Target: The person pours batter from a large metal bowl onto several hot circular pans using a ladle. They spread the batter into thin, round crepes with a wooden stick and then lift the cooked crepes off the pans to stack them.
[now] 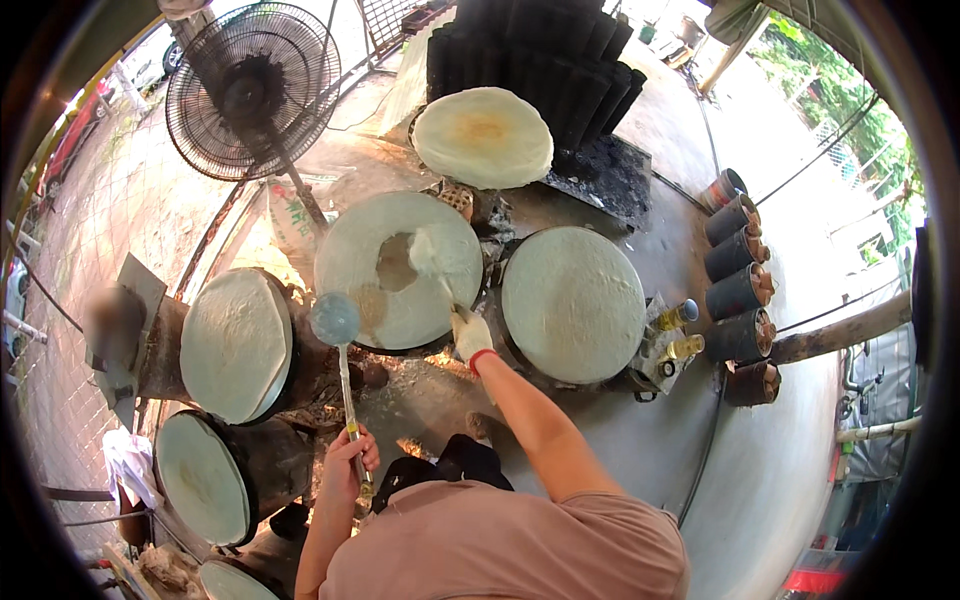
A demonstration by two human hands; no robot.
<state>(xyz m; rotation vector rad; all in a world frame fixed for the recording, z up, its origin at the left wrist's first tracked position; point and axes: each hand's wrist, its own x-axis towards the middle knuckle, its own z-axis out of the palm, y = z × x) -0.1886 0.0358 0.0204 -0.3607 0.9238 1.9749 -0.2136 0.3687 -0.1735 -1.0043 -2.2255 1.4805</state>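
My left hand (352,455) is closed round the long handle of a ladle (335,318). Its round bowl, coated in pale batter, hangs over the near left rim of the middle griddle. My right hand (470,335), in a white glove with a red band at the wrist, grips a batter spreader at that griddle's near right edge. The spreader's white head (430,252) is blurred and hard to make out. Pale batter (350,235) forms a wide ring on the griddle, around a bare brown patch (397,262) in the middle.
Round griddles with pale sheets stand at the right (573,305), far side (483,138) and left (235,345), with others lower left. A large black fan (250,95) stands far left. Dark stacked sheets (530,60) rise behind. Several black pots (735,285) line the right.
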